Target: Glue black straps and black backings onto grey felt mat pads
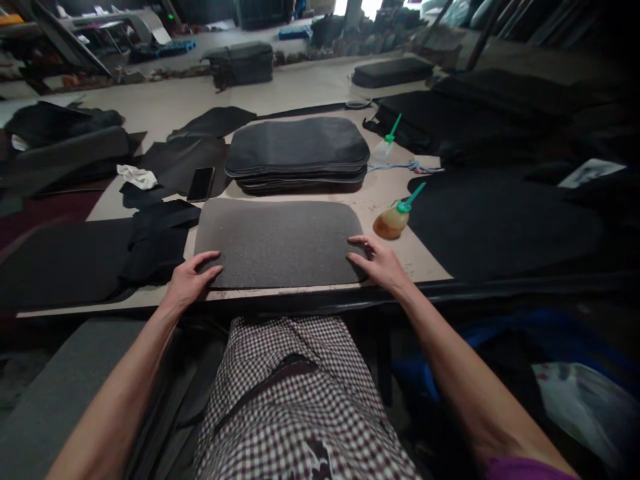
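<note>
A dark grey panel (280,243) with rounded corners and a speckled surface lies flat at the table's front edge. My left hand (193,279) rests at its left front corner, thumb and finger spread apart on top. At the right side, my right hand (377,260) touches the panel the same way, its fingers apart. Whether any fingers reach under the rim is hidden. Just behind lies a stack of similar black panels (300,147). A squat bottle (391,222) of amber liquid with a green spout stands near my right hand.
A paler green-spouted bottle (385,148) stands farther back. Left of the stack are a phone (201,184), a white cloth (137,177) and black fabric pieces (160,233). A large black sheet (500,223) covers the right side. Bundles (243,63) sit toward the back.
</note>
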A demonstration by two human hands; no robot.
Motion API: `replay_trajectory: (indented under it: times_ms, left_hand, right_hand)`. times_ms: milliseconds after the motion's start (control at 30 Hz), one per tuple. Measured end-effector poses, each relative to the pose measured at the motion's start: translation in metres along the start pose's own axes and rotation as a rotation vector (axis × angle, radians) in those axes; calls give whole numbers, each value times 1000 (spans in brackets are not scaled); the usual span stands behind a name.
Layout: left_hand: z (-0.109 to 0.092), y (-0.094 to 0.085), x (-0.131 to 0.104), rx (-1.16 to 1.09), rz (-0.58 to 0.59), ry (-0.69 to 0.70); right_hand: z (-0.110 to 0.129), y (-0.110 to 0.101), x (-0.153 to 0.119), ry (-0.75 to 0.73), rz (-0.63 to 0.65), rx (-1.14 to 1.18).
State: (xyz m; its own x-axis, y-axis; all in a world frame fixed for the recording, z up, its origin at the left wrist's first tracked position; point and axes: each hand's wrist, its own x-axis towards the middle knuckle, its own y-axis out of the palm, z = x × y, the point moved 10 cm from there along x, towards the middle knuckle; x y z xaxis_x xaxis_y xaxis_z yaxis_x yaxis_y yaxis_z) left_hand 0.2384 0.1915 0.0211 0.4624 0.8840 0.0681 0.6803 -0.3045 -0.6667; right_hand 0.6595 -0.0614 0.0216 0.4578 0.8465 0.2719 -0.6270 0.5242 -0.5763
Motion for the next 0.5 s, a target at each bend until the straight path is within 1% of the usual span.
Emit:
replay_trajectory:
  times_ms: [133,267,500]
  left_hand:
    - [4,3,0,17,15,5]
    - [1,3,-1,44,22,33]
    - [-2,2,-7,34,23,37]
  right_hand:
    - [-5,1,-3,7,-32,0]
    - [-7,3,-3,24,-37,14]
    - [-14,4,1,95,-39,5]
